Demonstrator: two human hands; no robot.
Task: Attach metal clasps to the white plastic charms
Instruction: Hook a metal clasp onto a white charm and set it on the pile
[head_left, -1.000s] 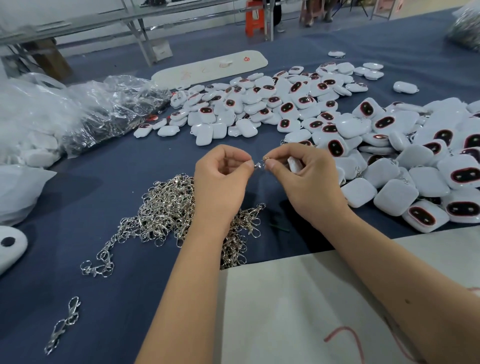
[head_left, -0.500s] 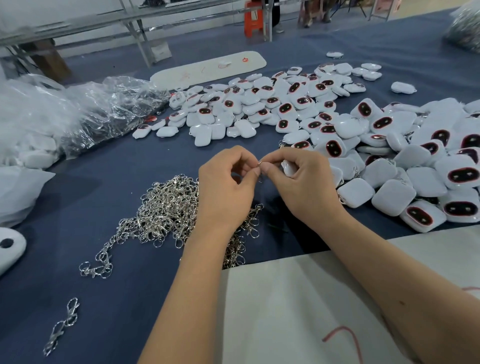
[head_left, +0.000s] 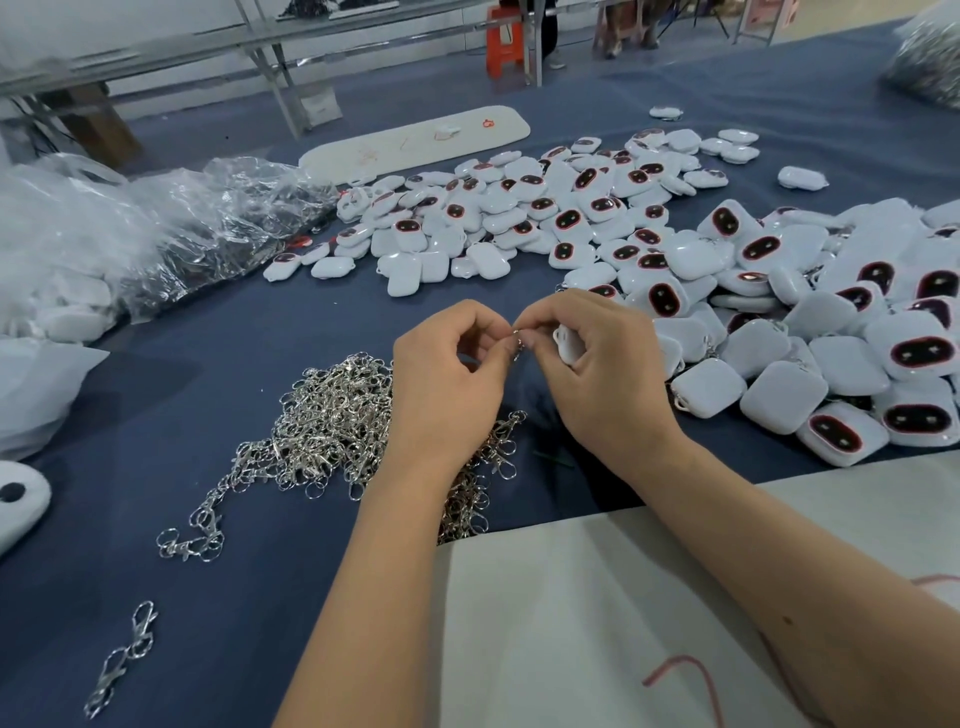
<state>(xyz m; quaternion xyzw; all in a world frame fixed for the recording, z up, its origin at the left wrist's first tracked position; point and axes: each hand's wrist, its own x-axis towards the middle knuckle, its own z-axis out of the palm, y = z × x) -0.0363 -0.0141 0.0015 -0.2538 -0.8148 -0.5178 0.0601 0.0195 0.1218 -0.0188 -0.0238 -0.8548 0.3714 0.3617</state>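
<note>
Where the two hands meet above the blue cloth, a small metal clasp (head_left: 517, 340) pinched between the fingertips of both. Left hand (head_left: 447, 379) curled, thumb and forefinger closed on the clasp's left side. Right hand (head_left: 597, 374) curled too, thumb and forefinger pinching the clasp from the right, with a white plastic charm (head_left: 569, 345) tucked against the palm under the remaining fingers. Exactly how clasp and charm join, hidden by the fingers.

Just below and left of the hands, a loose heap of silver clasps (head_left: 327, 421) spread on the blue table cloth (head_left: 234, 597), partly under the left wrist; a stray pair of clasps (head_left: 122, 660) well apart near the lower left edge.

To the right and beyond, a broad pile of white charms (head_left: 779, 322), many face up with dark oval windows ringed in red, others face down. Farther back, a second spread of charms (head_left: 545, 208).

At the left, crumpled clear plastic bags (head_left: 171, 228). Behind the charms, a long white rounded board (head_left: 415, 143). Under the right forearm, a white sheet (head_left: 597, 623) with red line markings. In the far background, an orange stool (head_left: 504, 49).
</note>
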